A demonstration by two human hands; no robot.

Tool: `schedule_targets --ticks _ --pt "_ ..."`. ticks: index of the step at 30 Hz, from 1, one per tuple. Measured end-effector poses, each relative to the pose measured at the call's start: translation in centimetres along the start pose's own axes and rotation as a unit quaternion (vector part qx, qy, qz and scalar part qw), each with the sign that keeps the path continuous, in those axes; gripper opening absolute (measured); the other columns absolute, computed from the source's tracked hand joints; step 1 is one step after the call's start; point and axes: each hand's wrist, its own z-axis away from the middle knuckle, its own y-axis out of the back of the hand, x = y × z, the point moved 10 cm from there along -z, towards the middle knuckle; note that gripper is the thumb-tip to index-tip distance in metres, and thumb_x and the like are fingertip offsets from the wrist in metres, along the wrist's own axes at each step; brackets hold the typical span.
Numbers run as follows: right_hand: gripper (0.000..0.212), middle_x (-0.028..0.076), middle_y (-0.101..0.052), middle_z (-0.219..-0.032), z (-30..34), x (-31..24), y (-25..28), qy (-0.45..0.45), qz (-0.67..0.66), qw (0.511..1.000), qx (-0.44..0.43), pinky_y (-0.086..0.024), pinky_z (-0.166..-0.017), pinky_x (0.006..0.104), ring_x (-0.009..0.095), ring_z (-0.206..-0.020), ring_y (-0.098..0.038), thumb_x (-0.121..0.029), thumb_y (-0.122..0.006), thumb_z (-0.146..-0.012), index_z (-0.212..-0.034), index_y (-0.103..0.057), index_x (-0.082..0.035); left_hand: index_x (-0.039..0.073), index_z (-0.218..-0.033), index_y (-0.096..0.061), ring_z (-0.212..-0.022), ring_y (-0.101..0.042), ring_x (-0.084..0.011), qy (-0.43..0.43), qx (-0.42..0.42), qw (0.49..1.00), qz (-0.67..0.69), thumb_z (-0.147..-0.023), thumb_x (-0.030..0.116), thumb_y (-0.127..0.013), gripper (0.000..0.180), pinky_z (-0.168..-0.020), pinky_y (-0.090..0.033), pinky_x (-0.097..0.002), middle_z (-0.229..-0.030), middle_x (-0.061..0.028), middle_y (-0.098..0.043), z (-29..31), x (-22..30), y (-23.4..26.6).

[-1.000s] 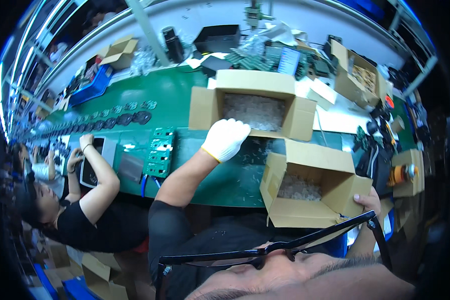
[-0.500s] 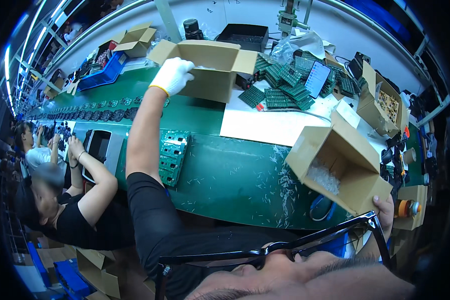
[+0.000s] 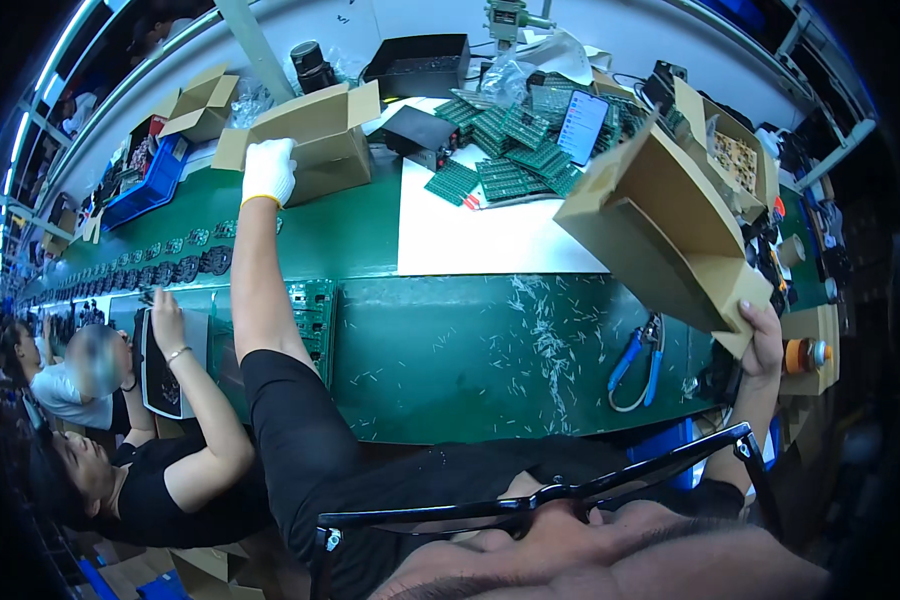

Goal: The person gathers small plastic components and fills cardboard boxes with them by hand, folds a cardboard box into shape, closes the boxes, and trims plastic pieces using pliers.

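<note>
My left hand (image 3: 270, 172), in a white knit glove, is closed on the near left edge of an open cardboard box (image 3: 332, 165) at the far side of the green bench. With my bare right hand (image 3: 763, 342) I grip the near end of a second open cardboard box (image 3: 642, 245), held tilted above the bench at the right. Its bottom is hidden from this angle. Between the boxes lies a pile of green circuit boards (image 3: 515, 150), with a phone (image 3: 582, 127) on top. Thin clear slivers (image 3: 550, 345) are scattered over the bench in front of me.
Blue-handled pliers (image 3: 638, 362) lie below the tilted box. A green board panel (image 3: 313, 325) is beside my left forearm. A co-worker (image 3: 185, 440) works at the left. A black tray (image 3: 417, 65) and a carton of small parts (image 3: 735, 160) stand behind.
My left hand and the far box have shifted left, uncovering a black box beside the boards. The right-hand box has been raised and turned; the clear pieces inside no longer show. The view has turned too.
</note>
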Motion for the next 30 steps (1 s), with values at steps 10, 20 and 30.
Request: schedule_targets --ticks 10,20,30 --pt "0.053 0.018 -0.071 -0.136 -3.1 1.2 -6.3 -0.005 -0.004 0.997 -0.073 -0.062 -0.104 0.0447 0.030 -0.119 -0.075 -0.004 -0.067 -0.100 -0.150 -0.053 0.007 0.000 -0.169 -0.038 -0.155 -0.048 -0.0354 -0.058 -0.033 0.897 0.437 -0.075 0.024 -0.095 0.113 -0.127 -0.039 -0.0469 -0.166 -0.0231 -0.049 10.5 22.0 10.4" --pt "0.053 0.013 -0.076 -0.127 2.8 6.8 -9.7 -0.094 0.061 0.970 -0.215 -0.060 -0.103 0.0411 0.025 -0.113 -0.076 -0.003 -0.075 -0.092 -0.143 -0.063 0.005 0.001 -0.175 -0.007 -0.157 -0.042 -0.0382 -0.070 -0.179 0.807 0.558 -0.057 0.034 -0.110 0.159 -0.127 -0.039 -0.0475 -0.170 -0.0270 -0.038 25.7 34.2 11.7" --pt "0.049 0.014 -0.078 -0.124 6.3 9.3 -7.6 -0.134 0.052 0.956 -0.257 -0.060 -0.100 0.0408 0.024 -0.110 -0.077 -0.006 -0.080 -0.091 -0.137 -0.068 0.006 0.004 -0.172 -0.018 -0.155 -0.035 -0.0476 -0.189 -0.088 0.925 0.317 -0.057 0.042 -0.108 0.151 -0.129 -0.034 -0.0509 -0.167 -0.0277 -0.031 31.1 37.5 14.9"
